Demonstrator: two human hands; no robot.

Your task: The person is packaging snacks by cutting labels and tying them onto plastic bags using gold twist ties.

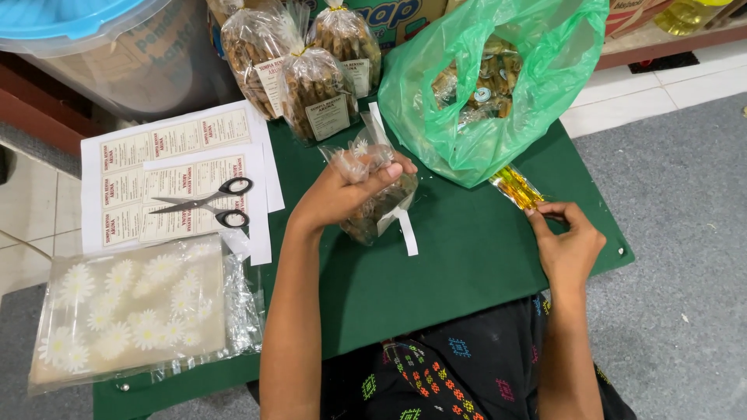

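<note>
Gripping a clear snack bag (373, 198) at its neck, left hand (350, 190) fingers clamped mid-worktop (467, 257). Right hand (566, 241) near the worktop's right edge, fingers pinched on yellow ties (517, 188); bare green surface between hands.

Illumination is even, diffuse and moderately bright, with soft, faint shadows beneath the forearms on the green table (467, 257). Specular glare appears on the clear daisy-print bags (132, 311) and the green plastic bag (467, 148). Focus is sharp centrally; edges show slight wide-angle distortion.
</note>
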